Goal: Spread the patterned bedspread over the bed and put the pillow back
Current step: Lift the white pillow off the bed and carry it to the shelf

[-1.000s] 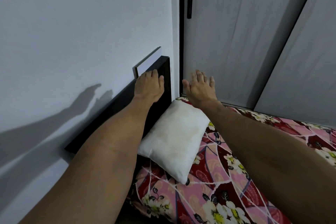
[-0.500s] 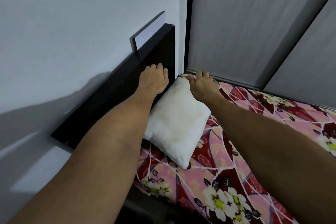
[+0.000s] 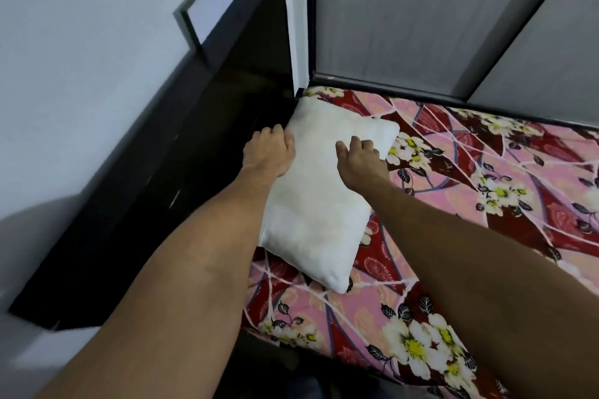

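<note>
Both hands have come down off the headboard and wall corner onto the pillow, and the view has tipped lower so more of the bed shows. Nearest, the floral bedspread lies flat over the mattress right up to the near edge, so the spreading looks done. On it, the white pillow lies at an angle, its far corner tucked into the angle between the dark headboard and the grey wardrobe doors. The left hand rests on the pillow's headboard-side edge, fingers curled over that edge; whether they grip it or only press, I cannot tell. The right hand sits palm down near the pillow's far right corner, fingers loosely together and bent, pressing rather than pinching. By my judgement the pillow is being patted or nudged into its final place, and the task is nearly complete. Farther back, only the pale wall above the headboard.
</note>
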The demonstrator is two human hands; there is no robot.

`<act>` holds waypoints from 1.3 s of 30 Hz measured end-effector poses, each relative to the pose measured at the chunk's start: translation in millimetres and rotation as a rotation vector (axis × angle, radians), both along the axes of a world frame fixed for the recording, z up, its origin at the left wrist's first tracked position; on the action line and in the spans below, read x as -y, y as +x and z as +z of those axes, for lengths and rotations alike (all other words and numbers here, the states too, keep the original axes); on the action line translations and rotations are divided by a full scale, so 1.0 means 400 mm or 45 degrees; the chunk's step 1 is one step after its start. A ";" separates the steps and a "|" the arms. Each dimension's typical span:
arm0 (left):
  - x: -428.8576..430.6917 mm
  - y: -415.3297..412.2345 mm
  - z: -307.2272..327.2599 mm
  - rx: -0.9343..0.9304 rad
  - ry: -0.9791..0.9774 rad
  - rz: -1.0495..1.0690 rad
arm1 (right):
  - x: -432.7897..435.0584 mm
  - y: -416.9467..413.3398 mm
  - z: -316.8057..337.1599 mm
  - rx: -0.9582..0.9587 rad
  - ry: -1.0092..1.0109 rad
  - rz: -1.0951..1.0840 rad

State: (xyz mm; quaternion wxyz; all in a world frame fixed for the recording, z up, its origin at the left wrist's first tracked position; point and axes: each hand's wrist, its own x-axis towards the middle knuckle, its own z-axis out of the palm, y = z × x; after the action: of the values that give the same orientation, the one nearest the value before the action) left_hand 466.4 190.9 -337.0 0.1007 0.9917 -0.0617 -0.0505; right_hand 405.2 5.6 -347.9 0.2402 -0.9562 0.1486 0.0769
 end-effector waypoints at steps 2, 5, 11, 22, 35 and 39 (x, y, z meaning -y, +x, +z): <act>0.007 0.023 -0.047 -0.035 0.005 -0.010 | 0.009 0.006 -0.053 -0.037 0.016 -0.057; 0.019 0.065 -0.129 -0.088 -0.005 0.010 | 0.022 0.012 -0.143 -0.107 0.034 -0.135; 0.030 0.129 -0.268 -0.177 0.025 0.029 | 0.041 0.012 -0.275 -0.214 0.091 -0.261; 0.003 0.258 -0.520 -0.396 -0.030 0.315 | 0.057 0.095 -0.476 -0.353 0.261 -0.572; 0.009 0.347 -0.634 -0.335 -0.255 0.588 | 0.087 0.155 -0.567 -0.431 0.545 -0.977; 0.027 0.340 -0.592 -0.177 -0.231 0.569 | 0.099 0.158 -0.549 -0.339 0.560 -0.964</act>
State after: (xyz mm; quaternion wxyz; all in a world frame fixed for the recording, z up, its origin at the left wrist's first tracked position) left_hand 602.3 180.0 -573.8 0.2019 0.9618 0.1620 -0.0894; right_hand 468.5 -33.9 -567.4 0.4275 -0.7425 0.4975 0.1356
